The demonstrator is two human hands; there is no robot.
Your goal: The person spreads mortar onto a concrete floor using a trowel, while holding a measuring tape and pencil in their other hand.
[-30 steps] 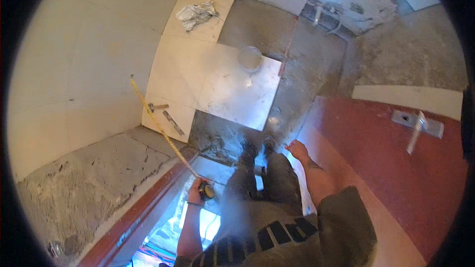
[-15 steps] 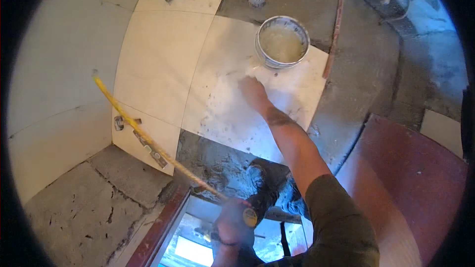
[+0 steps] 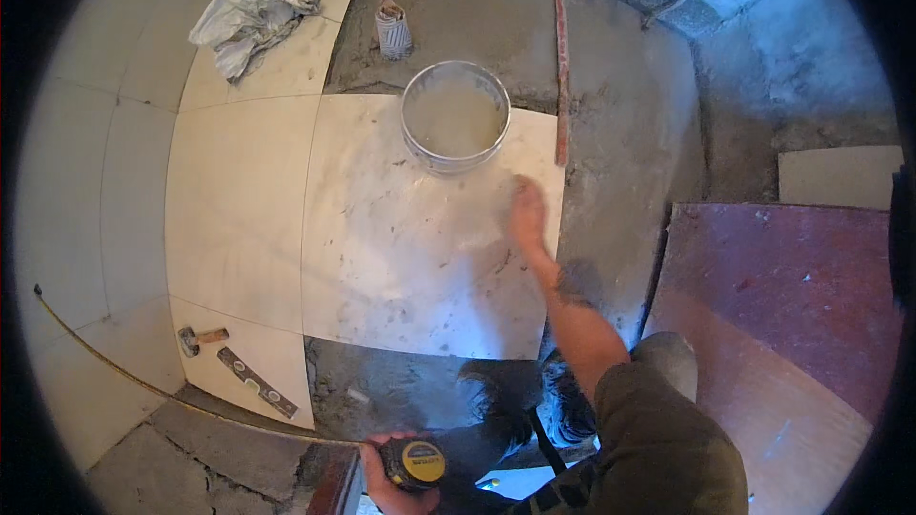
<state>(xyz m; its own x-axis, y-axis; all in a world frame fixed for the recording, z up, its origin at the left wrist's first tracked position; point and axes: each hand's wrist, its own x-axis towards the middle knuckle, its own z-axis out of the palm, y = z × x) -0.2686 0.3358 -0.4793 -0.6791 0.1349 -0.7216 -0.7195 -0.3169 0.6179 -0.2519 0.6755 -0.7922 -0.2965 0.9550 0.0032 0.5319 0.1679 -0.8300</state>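
My left hand [image 3: 379, 494], low in the view, is wrapped round a black and yellow tape measure [image 3: 416, 463]. Its yellow blade [image 3: 157, 388] is drawn out and runs far to the left, bowing past the wall. Over a large pale floor tile [image 3: 401, 257] smeared with grey spots reaches my right hand [image 3: 528, 215]. Motion smears its fingers, so whether they hold anything does not show. Just beyond and to the left of that hand, a round bucket [image 3: 412, 145] stands on the tile with cloudy greyish liquid inside.
At the lower left lie a short-handled hammer [image 3: 202, 339] and a spirit level [image 3: 256, 382]. Crumpled plastic [image 3: 250, 24] and a striped roll-like thing [image 3: 393, 30] are farther back. A reddish bar [image 3: 561, 72] borders the tile's far right. A reddish board [image 3: 782, 296] lies at right.
My right hand has swept rightward across the tile, from the bucket's near left to its near right. The tape's blade now reaches lower and farther left. The whole view has shifted.
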